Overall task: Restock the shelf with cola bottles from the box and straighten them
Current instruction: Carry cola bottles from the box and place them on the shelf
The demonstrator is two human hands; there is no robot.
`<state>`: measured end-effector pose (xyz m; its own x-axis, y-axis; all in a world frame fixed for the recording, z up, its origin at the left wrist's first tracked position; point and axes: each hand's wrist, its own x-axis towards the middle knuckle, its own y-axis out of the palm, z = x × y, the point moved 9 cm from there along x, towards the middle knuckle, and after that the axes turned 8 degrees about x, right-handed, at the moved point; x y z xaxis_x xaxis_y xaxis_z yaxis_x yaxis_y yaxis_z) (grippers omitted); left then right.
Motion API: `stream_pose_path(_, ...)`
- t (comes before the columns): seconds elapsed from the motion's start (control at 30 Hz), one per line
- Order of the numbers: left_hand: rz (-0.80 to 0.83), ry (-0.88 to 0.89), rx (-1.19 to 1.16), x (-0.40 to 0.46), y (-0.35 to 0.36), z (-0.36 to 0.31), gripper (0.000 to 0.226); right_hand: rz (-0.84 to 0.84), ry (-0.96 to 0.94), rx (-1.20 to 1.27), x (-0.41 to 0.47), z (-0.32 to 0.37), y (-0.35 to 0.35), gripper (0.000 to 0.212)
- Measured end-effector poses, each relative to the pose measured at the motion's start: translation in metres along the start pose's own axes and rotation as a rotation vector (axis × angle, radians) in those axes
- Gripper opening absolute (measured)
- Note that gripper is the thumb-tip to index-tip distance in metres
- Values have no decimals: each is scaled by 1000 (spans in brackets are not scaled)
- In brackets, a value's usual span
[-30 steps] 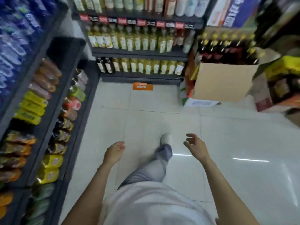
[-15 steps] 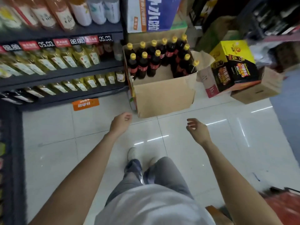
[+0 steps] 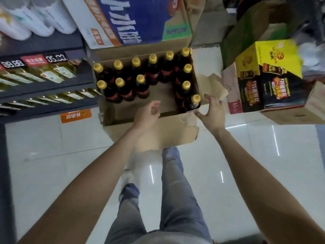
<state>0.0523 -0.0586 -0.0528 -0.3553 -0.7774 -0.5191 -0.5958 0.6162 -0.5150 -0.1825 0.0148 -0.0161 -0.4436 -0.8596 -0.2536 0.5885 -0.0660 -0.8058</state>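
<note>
An open cardboard box (image 3: 175, 131) stands on the floor right in front of me. Several dark cola bottles (image 3: 123, 88) with yellow caps stand upright in it, along its back and both sides, and its middle is bare. My left hand (image 3: 149, 113) hovers over the box's front edge, fingers loosely curled, holding nothing. My right hand (image 3: 212, 113) is spread open beside the box's front right corner, close to the nearest bottle (image 3: 192, 103) without gripping it.
A dark shelf (image 3: 44, 85) with pale yellow bottles and price tags runs along the left. A blue and white carton (image 3: 133, 20) sits behind the box. Yellow and black cartons (image 3: 267, 76) and brown boxes crowd the right. The floor (image 3: 246, 155) is glossy white tile.
I have walked up to the box, which now lies directly under my hands. Both hands moved forward from mid-air over the floor to the box's front edge.
</note>
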Motion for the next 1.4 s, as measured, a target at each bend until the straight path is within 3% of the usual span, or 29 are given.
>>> stream_pose_path(0.2, 36, 70, 142, 80, 45, -46, 63, 177, -308, -186, 42, 1, 31, 85)
stream_pose_path(0.33, 74, 156, 259, 115, 67, -51, 74, 216, -324, -172, 59, -4, 43, 95)
stream_pose_path(0.57, -29, 290, 355, 133, 75, -52, 65, 166, -444, -86, 66, -3, 40, 82)
stream_pose_path(0.87, -85, 373, 441, 120, 62, -53, 70, 117, -384, 65, 49, 6, 6, 72)
stream_pose_path(1.03, -170, 314, 439, 84, 23, -43, 70, 110, -187, 348, 39, 27, -45, 64)
stream_pose_path(1.3, -430, 101, 26, -33, -60, -15, 70, 146, -167, 570, 23, 85, -54, 58)
stream_pose_path(1.4, -529, -25, -6, -90, -90, -2, 74, 116, -165, 645, 3, 115, -49, 59)
